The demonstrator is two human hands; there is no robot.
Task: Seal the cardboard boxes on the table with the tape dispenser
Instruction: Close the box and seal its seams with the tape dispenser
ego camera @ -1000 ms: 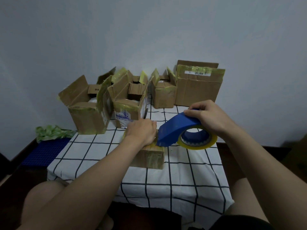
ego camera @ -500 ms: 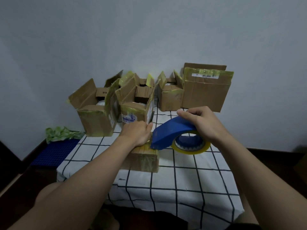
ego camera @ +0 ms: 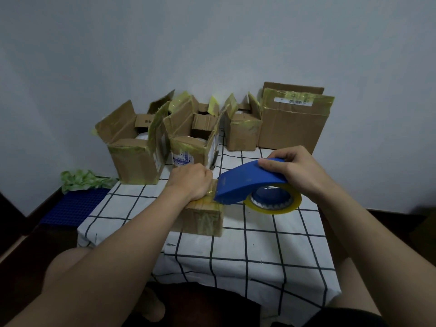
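Dispenser [ego camera: 247, 180] still atop box [ego camera: 203, 220] | left hand [ego camera: 191, 182] holds box | right hand [ego camera: 297, 171] grips it

Minor change only. The tape dispenser [ego camera: 247, 182], gripped by the right hand [ego camera: 299, 173], now sits slightly further right along the top of the small box [ego camera: 203, 218], with its blue nose near the box's right top edge. A short glossy stretch of tape [ego camera: 212, 188] now shows between that nose and the left hand [ego camera: 191, 182]; a second ago the two touched. The head view has shifted slightly.
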